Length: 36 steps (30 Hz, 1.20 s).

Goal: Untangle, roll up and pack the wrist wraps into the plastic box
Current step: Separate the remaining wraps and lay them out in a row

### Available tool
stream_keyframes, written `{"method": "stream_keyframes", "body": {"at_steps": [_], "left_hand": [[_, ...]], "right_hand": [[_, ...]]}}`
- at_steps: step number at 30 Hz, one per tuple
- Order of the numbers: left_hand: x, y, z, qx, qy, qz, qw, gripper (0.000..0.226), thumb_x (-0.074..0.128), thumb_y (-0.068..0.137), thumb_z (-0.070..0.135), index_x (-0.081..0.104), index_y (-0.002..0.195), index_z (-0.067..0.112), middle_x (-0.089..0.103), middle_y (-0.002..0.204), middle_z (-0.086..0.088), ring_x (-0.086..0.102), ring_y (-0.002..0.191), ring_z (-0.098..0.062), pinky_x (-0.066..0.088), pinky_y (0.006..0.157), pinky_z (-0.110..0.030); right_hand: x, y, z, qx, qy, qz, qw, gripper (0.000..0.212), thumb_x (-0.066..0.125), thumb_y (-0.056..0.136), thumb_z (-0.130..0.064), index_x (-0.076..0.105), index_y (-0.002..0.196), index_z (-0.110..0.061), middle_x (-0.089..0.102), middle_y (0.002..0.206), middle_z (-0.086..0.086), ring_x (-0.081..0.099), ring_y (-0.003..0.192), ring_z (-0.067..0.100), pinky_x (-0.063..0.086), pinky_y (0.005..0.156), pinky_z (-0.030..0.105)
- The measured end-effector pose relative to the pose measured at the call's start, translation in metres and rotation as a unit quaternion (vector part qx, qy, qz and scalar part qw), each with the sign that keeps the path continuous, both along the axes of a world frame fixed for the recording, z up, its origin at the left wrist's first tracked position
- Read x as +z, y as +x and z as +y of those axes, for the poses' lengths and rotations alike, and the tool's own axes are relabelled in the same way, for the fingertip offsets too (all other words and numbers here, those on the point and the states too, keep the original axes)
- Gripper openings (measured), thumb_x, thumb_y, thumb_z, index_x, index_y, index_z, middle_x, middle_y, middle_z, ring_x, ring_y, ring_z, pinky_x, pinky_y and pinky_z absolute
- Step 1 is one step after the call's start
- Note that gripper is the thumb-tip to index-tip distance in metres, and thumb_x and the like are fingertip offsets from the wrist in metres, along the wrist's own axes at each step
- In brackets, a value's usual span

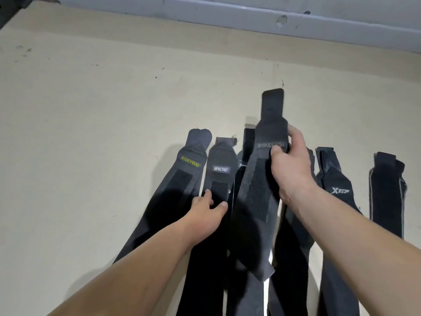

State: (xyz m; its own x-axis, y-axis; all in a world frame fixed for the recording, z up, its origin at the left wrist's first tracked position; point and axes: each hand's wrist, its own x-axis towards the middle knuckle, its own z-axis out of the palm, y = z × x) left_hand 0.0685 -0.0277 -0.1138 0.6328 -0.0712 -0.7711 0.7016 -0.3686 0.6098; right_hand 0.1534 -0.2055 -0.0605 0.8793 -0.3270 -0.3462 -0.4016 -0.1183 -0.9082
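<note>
Several dark wrist wraps lie side by side on a beige table (91,133), their far ends pointing away from me. My right hand (290,165) grips the grey BOKEENSI wrap (257,195) near its label and holds it raised above the others. My left hand (208,212) rests with its fingers on the velcro patch of the wrap with the white label (219,169). A XUEYING wrap (182,176) lies at the left, an XTEP wrap (337,192) at the right. No plastic box is in view.
One more black wrap with a pale edge (387,195) lies apart at the far right. A grey-white wall (250,12) runs along the table's far edge. Bare table spreads to the left and behind the wraps.
</note>
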Motion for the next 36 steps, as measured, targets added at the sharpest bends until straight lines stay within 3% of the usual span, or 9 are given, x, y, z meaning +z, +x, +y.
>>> {"method": "stream_keyframes", "body": {"at_steps": [4, 7, 10, 13, 20, 23, 28, 33, 36], "left_hand": [[-0.003, -0.006, -0.016, 0.061, 0.074, -0.093, 0.991, 0.054, 0.050, 0.096, 0.065, 0.065, 0.124, 0.020, 0.064, 0.120, 0.002, 0.064, 0.102, -0.015, 0.053, 0.104, -0.049], [0.011, -0.018, -0.030, 0.145, -0.053, -0.046, 0.987, 0.056, 0.051, 0.094, 0.072, 0.069, 0.094, 0.020, 0.072, 0.092, 0.007, 0.068, 0.088, -0.012, 0.058, 0.094, -0.051], [0.021, -0.031, -0.038, 0.119, -0.197, 0.128, 0.965, 0.044, 0.079, 0.082, 0.064, 0.079, 0.098, 0.024, 0.082, 0.095, 0.002, 0.078, 0.090, -0.018, 0.063, 0.086, -0.038], [0.029, -0.044, -0.040, -0.038, -0.214, 0.142, 0.966, 0.032, 0.082, 0.087, 0.033, 0.074, 0.114, 0.019, 0.081, 0.109, -0.005, 0.078, 0.103, -0.026, 0.062, 0.096, -0.043], [0.042, -0.044, -0.036, -0.265, -0.074, 0.172, 0.946, 0.028, 0.076, 0.092, 0.038, 0.063, 0.113, 0.025, 0.076, 0.114, -0.002, 0.067, 0.078, -0.014, 0.059, 0.081, -0.029], [0.043, -0.050, -0.039, -0.204, -0.057, 0.138, 0.967, 0.015, 0.061, 0.104, 0.039, 0.066, 0.101, 0.025, 0.080, 0.101, -0.002, 0.074, 0.076, -0.016, 0.059, 0.067, -0.028], [0.033, -0.056, -0.032, -0.110, -0.084, 0.140, 0.980, 0.026, 0.056, 0.107, 0.039, 0.066, 0.112, 0.016, 0.074, 0.077, 0.000, 0.064, 0.055, -0.015, 0.035, 0.047, -0.022], [0.015, -0.077, -0.028, -0.057, -0.082, 0.146, 0.984, 0.018, 0.072, 0.095, 0.027, 0.073, 0.111, 0.020, 0.081, 0.103, -0.002, 0.079, 0.094, -0.022, 0.067, 0.082, -0.039], [0.010, -0.088, -0.026, -0.094, -0.001, 0.084, 0.992, 0.014, 0.065, 0.099, 0.030, 0.068, 0.096, 0.017, 0.075, 0.098, -0.006, 0.075, 0.089, -0.026, 0.067, 0.078, -0.043]], "right_hand": [[-0.023, 0.002, 0.002, 0.031, 0.063, 0.121, 0.990, 0.034, 0.051, 0.103, -0.003, 0.071, 0.110, -0.030, 0.078, 0.107, 0.006, 0.073, 0.084, 0.019, 0.063, 0.065, 0.028], [-0.044, 0.003, -0.009, -0.011, 0.044, 0.160, 0.986, 0.023, 0.053, 0.103, -0.007, 0.067, 0.115, -0.020, 0.073, 0.105, 0.003, 0.065, 0.081, 0.015, 0.054, 0.059, 0.021], [-0.058, 0.005, -0.020, -0.003, 0.031, 0.186, 0.982, 0.020, 0.052, 0.103, -0.008, 0.063, 0.117, -0.018, 0.070, 0.113, 0.007, 0.066, 0.096, 0.022, 0.057, 0.077, 0.029], [-0.064, 0.010, -0.023, 0.034, 0.007, 0.185, 0.982, 0.026, 0.046, 0.106, -0.012, 0.061, 0.123, -0.024, 0.067, 0.112, -0.002, 0.064, 0.106, 0.022, 0.055, 0.097, 0.035], [-0.070, 0.013, -0.009, 0.021, -0.023, 0.153, 0.988, 0.022, 0.042, 0.109, -0.017, 0.058, 0.121, -0.027, 0.060, 0.096, -0.010, 0.055, 0.081, 0.015, 0.050, 0.085, 0.029], [-0.066, 0.012, -0.004, 0.025, -0.026, 0.142, 0.989, 0.021, 0.046, 0.108, -0.024, 0.055, 0.127, -0.028, 0.064, 0.108, -0.005, 0.061, 0.094, 0.022, 0.054, 0.094, 0.036], [-0.055, -0.011, 0.007, 0.191, -0.226, 0.122, 0.947, 0.081, 0.064, 0.096, -0.041, 0.020, 0.163, -0.035, 0.033, 0.157, 0.010, 0.039, 0.141, 0.033, 0.036, 0.119, 0.044], [-0.064, -0.056, 0.014, 0.375, -0.331, 0.164, 0.850, 0.080, 0.065, 0.096, -0.049, 0.023, 0.164, -0.042, -0.010, 0.175, 0.007, -0.005, 0.161, 0.030, 0.018, 0.127, 0.046], [-0.068, -0.061, 0.016, 0.377, -0.359, 0.177, 0.835, 0.081, 0.062, 0.099, -0.038, 0.016, 0.165, -0.042, -0.014, 0.175, 0.007, -0.007, 0.161, 0.032, 0.026, 0.125, 0.047]]}}
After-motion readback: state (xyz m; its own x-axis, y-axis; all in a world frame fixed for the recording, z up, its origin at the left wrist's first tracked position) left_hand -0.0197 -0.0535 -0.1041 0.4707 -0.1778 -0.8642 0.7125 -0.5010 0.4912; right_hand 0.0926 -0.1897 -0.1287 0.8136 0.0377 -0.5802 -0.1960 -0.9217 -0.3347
